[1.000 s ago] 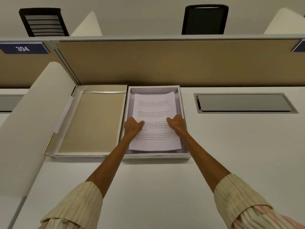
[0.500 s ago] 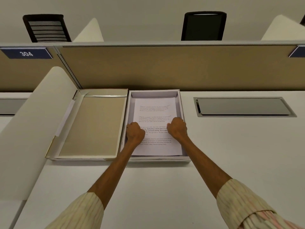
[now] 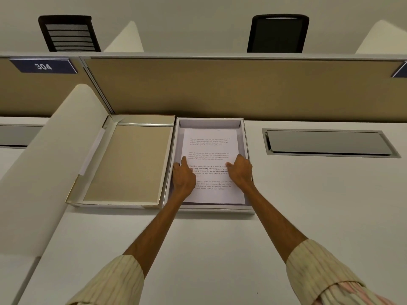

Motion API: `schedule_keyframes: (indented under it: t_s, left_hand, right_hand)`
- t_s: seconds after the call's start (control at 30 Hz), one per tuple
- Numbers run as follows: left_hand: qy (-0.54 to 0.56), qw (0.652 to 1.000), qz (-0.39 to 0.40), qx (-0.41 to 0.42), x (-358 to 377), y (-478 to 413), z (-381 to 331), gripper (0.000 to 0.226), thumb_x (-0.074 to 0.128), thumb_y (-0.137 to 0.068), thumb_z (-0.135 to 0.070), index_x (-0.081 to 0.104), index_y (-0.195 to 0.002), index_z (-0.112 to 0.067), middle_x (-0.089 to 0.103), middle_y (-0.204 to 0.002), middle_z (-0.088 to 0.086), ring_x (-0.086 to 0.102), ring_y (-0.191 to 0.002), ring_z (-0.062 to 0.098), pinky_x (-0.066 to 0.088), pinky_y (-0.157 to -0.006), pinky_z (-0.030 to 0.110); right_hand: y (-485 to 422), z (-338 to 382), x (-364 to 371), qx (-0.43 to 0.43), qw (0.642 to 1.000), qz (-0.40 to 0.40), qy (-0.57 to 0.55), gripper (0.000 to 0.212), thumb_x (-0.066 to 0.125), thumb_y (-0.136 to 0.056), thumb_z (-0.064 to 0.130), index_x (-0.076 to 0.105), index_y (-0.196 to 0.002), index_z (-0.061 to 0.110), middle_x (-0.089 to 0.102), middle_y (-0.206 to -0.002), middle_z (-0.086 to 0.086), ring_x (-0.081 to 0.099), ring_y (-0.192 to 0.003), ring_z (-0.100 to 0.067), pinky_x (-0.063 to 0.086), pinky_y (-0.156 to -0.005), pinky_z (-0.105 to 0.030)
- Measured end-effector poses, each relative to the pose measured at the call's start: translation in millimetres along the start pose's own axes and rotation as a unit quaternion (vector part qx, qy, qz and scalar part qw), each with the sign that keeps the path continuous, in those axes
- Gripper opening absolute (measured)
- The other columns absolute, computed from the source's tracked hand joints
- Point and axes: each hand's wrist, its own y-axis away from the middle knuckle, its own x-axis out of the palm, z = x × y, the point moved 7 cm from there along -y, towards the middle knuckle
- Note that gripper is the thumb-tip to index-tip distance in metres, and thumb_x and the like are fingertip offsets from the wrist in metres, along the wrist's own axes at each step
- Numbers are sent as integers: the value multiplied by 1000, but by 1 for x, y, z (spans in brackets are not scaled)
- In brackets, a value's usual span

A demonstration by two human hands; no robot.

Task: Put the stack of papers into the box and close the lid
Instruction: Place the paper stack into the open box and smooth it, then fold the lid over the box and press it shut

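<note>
A white box (image 3: 246,139) stands open on the desk against the partition. Its hinged lid (image 3: 130,164) lies flat to the left, tan inside facing up. The stack of printed papers (image 3: 211,148) lies flat inside the box. My left hand (image 3: 184,177) rests on the stack's left edge with the thumb stretched out. On the stack's right edge sits my right hand (image 3: 240,170), thumb on the top sheet and fingers between the stack and the box wall. Neither hand lifts the papers.
A tan partition (image 3: 242,89) runs behind the box. A grey cable hatch (image 3: 328,143) is set into the desk to the right. A white curved divider (image 3: 44,155) rises on the left. Two black chairs (image 3: 277,33) stand beyond the partition.
The stack has come down to lie flat in the box. Both hands have slid outward from the sheet's middle to its side edges and loosened from fists.
</note>
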Motion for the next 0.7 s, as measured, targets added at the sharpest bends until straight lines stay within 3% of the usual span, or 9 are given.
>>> schedule_keyframes:
  t_s: [0.3, 0.4, 0.53, 0.6, 0.7]
  left_hand:
    - [21, 999, -20, 35, -12, 8, 1, 44, 47, -100, -9, 39, -143, -6, 54, -131, 21, 58, -117, 34, 52, -93, 39]
    - [34, 997, -40, 61, -26, 17, 0, 38, 50, -99, -12, 48, -136, -5, 60, -132, 17, 60, -118, 32, 52, -94, 36]
    - [32, 996, -64, 50, -50, 28, 2, 30, 50, -98, -12, 57, -126, -3, 69, -120, 18, 68, -105, 34, 54, -84, 34]
    - [31, 996, -79, 28, -64, 34, 9, 31, 51, -98, -10, 57, -127, -3, 69, -120, 18, 68, -105, 34, 55, -89, 39]
    - [25, 994, -106, 7, -86, 45, 29, 30, 52, -96, -6, 59, -125, -4, 70, -116, 17, 69, -104, 32, 55, -88, 39]
  right_hand:
    - [5, 3, -1, 9, 1000, 9, -9, 44, 56, -97, 26, 48, -131, -1, 59, -132, -18, 60, -117, -34, 51, -96, -41]
    - [17, 15, -7, -22, 999, -22, 14, 44, 54, -97, 23, 46, -133, -1, 58, -130, -18, 61, -114, -32, 52, -93, -38]
    - [42, 42, -3, -75, 995, -24, 57, 44, 54, -96, 20, 44, -135, 1, 59, -128, -17, 63, -110, -30, 56, -91, -37]
    - [56, 56, 1, -93, 994, -20, 59, 40, 55, -96, 22, 49, -132, 4, 62, -126, -14, 65, -107, -28, 55, -88, -35]
    - [76, 76, 7, -135, 987, -32, 77, 24, 54, -96, 21, 65, -110, 5, 73, -104, -12, 70, -90, -26, 55, -76, -31]
